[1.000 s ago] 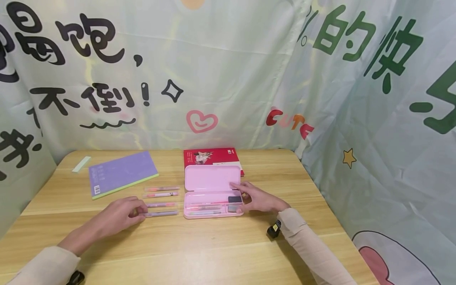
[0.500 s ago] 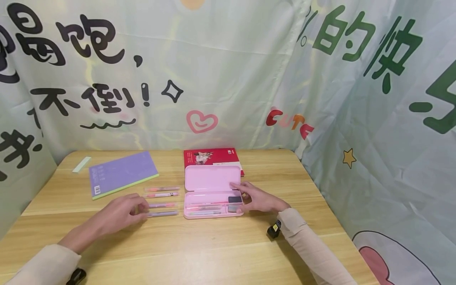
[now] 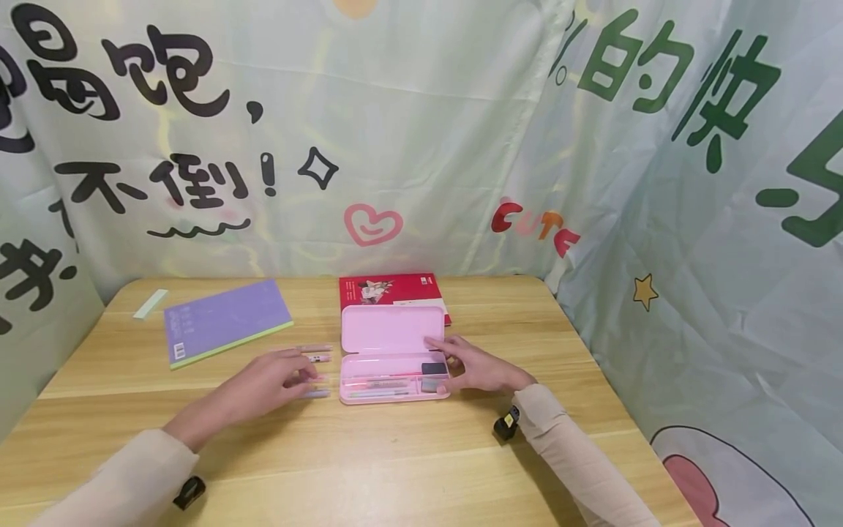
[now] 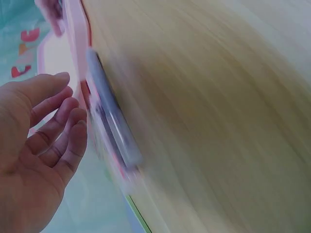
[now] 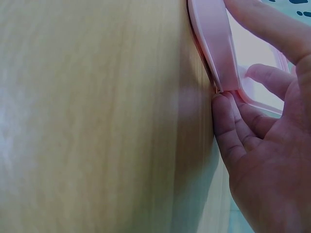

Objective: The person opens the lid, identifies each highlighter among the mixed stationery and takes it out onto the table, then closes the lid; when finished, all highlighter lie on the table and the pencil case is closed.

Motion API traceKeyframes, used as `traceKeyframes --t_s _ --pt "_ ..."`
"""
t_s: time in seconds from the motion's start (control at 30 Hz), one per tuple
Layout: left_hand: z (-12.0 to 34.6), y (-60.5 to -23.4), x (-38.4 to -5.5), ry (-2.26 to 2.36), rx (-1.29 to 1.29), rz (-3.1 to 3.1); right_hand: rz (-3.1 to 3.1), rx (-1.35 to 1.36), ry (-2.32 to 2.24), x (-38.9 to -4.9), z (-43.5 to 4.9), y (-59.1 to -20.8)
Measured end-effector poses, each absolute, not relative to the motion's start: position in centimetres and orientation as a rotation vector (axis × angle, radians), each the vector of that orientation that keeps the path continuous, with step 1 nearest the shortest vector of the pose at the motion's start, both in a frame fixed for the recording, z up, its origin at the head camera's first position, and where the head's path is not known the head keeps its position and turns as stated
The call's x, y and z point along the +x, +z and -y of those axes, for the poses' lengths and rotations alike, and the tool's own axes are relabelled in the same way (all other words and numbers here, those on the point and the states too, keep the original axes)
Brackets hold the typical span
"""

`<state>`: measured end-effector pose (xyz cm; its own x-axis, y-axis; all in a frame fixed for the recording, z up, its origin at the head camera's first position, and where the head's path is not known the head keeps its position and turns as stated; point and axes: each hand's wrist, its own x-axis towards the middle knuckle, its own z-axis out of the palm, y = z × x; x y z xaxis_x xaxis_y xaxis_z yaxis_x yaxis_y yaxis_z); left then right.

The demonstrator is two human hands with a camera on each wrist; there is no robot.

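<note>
Wooden tabletop point(image 3: 395, 468). Left hand point(image 3: 266, 380) — fingers loosely bent, thumb apart — over pens point(image 3: 319, 394) between left edge and case point(image 3: 388, 329). Right hand point(image 3: 481, 367), fingers spread, touching right end of case, lid raised. Purple book point(image 3: 227, 322), toward far left corner. Red book point(image 3: 408, 285), far edge.

The left arm point(image 3: 118, 476) slanted across the tabletop point(image 3: 395, 476) toward its far edge, sleeve ending below a bare wrist. The left hand point(image 3: 273, 377) gripped nothing; its fingers curved loosely, thumb apart. The right arm point(image 3: 582, 461) angled in closer to the tabletop's right edge, the right hand point(image 3: 481, 366) lightly bent, thumb and forefinger spread.
</note>
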<state>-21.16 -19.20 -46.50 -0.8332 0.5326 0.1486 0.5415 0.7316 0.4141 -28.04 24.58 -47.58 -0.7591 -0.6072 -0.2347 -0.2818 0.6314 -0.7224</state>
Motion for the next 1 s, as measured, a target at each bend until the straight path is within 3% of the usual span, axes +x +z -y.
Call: traceKeyframes --t_s 0.3,1.0 --pt "14.4 -46.7 -21.4 -0.806 -1.098 2.866 -2.4 -0.713 -0.939 -28.0 -24.5 -47.5" --pt "11.3 -46.5 -20.4 -0.782 -1.029 2.939 -2.406 -0.713 -0.934 -28.0 -24.4 -47.6"
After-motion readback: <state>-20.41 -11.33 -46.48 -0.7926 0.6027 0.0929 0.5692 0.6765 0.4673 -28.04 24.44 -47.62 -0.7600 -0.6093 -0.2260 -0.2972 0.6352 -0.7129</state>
